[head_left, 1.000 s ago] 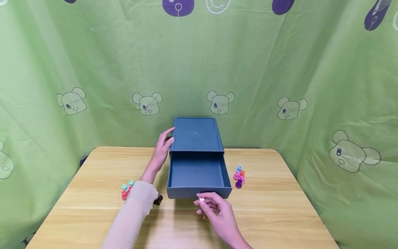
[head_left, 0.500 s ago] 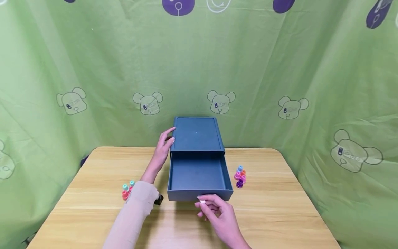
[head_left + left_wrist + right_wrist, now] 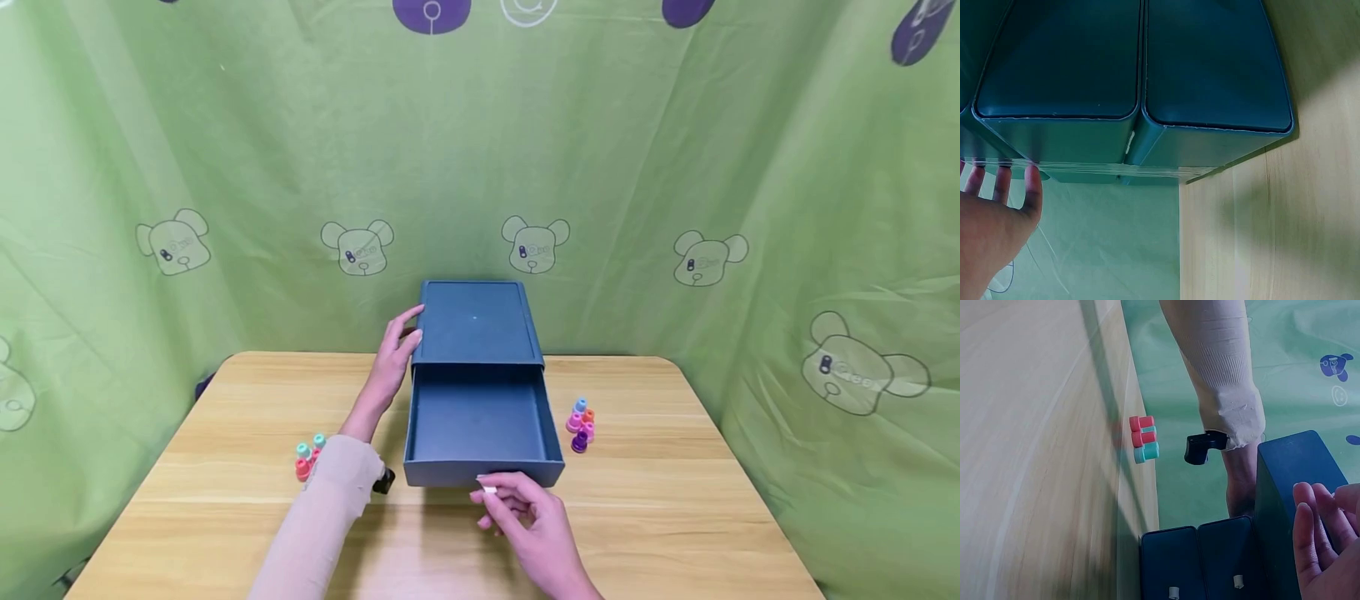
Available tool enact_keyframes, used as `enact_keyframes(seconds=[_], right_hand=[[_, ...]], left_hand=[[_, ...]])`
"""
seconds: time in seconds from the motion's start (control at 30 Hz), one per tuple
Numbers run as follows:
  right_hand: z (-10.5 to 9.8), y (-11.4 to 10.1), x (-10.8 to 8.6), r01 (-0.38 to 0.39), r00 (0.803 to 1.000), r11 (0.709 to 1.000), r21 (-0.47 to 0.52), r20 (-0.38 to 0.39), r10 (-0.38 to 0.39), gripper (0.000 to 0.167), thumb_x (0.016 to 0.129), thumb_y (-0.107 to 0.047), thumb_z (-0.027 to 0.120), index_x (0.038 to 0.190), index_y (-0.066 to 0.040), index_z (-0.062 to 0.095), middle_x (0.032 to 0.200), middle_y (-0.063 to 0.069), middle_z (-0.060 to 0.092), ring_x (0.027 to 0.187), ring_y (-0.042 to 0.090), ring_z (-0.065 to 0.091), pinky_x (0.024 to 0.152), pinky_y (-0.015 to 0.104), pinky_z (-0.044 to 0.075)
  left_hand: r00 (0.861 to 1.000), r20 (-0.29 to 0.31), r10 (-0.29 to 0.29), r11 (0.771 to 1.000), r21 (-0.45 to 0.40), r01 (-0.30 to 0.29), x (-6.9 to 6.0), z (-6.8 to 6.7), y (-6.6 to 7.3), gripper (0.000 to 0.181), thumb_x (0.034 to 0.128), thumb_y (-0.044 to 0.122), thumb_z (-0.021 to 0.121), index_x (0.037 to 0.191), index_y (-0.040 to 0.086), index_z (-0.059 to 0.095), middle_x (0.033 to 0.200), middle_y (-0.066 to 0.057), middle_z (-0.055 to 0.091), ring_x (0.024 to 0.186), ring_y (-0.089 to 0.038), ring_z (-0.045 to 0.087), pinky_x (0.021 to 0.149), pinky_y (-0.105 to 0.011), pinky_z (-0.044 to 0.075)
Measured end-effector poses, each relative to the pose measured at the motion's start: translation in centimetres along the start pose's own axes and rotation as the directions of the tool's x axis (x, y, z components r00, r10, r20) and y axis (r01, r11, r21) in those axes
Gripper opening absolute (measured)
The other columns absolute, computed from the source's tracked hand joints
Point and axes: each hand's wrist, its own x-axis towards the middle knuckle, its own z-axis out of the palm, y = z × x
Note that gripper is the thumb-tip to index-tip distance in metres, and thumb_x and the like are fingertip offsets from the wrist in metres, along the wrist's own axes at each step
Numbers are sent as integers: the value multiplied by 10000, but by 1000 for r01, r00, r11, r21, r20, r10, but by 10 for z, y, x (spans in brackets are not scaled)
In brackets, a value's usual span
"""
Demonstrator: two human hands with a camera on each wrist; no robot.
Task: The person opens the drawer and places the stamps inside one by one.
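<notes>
Open drawer point(image 3: 444, 474) | front toward right hand point(image 3: 534, 525) | long axis front-to-back

left hand point(image 3: 997, 228) touching blue drawer unit point(image 3: 1216, 69) | clear strip point(image 3: 1091, 168) along edge | wooden tabletop point(image 3: 1260, 244) | green cloth point(image 3: 1110, 244)

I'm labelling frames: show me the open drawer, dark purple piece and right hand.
Open drawer point(image 3: 446, 474), head view: front panel.
Dark purple piece point(image 3: 580, 442), head view: its side.
Right hand point(image 3: 536, 527), head view: middle of hand.

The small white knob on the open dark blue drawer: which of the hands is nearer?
Right: the right hand pinches the white knob; the left hand is farther back, touching the blue cabinet from the left.
</notes>
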Motion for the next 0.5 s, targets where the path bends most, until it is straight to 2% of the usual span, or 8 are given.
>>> enact_keyframes(seconds=[0.1,0.2,0.37,0.5], right_hand=[[-1,0,-1,8,1000,1000,5,4,-8,216,1010,-190,667,1182,-67,712,1026,64,795,767,295,752,674,301,604],[-2,0,-1,1,1000,1000,7,8,-1,219,1009,-192,669,1182,-65,710,1032,71,795,764,278,755,678,301,604],[-2,2,-1,6,1000,1000,11,11,-6,223,1012,-197,664,1184,-62,708,1041,104,791,753,251,754,676,301,602],[-1,5,0,71,997,997,15,25,-71,219,1016,-160,655,1185,-27,699,1034,121,792,730,209,755,659,312,604]], left_hand=[[1000,14,-3,1000,-9,3,-6,0,16,503,1088,187,459,1574,69,405,1573,-210,338,1381,-388,395,1126,-544,358],[1000,23,-9,1000,-9,10,-6,0,19,503,1089,177,466,1577,68,405,1580,-208,336,1383,-383,398,1128,-534,360],[1000,27,-15,1000,-10,15,3,0,-1,513,1095,195,463,1593,97,388,1610,-195,311,1400,-375,384,1137,-519,352],[1000,7,-10,1000,-27,10,6,-1,-15,504,1095,226,467,1589,145,407,1614,-165,306,1403,-359,382,1141,-520,340]])
